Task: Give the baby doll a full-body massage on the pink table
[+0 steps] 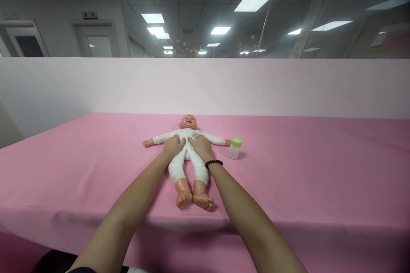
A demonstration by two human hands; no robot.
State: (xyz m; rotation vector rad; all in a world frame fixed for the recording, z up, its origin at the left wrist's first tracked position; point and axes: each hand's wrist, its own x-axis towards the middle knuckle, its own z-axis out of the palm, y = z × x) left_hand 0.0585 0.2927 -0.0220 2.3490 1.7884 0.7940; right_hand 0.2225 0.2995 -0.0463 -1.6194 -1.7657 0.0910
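Checking left to right, what's first?

Far back, a door [96,39] beyond a pale partition [205,87]. Below that, a table covered in a pink cloth [80,170] fills most of the view.

Next, the left hand?

Left hand [174,146] lies flat, palm down, on the left side of a baby doll's [188,134] white-clothed torso, not gripping, just resting there.

Where's the doll?

Mid-table, on its back, arms spread out to the sides. Head points away from the person, bare feet toward the near table edge, legs straight and close together.

Right hand?

Right hand [201,147] is also flat on the torso, palm down, right beside the left. The two are close together, fingertips almost meeting at the doll's midline. Can't tell if they actually touch. Black bead bracelet [213,163] on the right wrist.

Anything further right?

Baby bottle [234,150], upright on the cloth, translucent body, green cap [236,142]. It stands just beside the doll's outstretched hand [227,142] and neither human hand is near touching it. Doll's fingers and the cap may touch — too small to tell.

Last one, overhead?

Bright ceiling light panels [253,3], reflected in a glass pane [307,38] at upper right.
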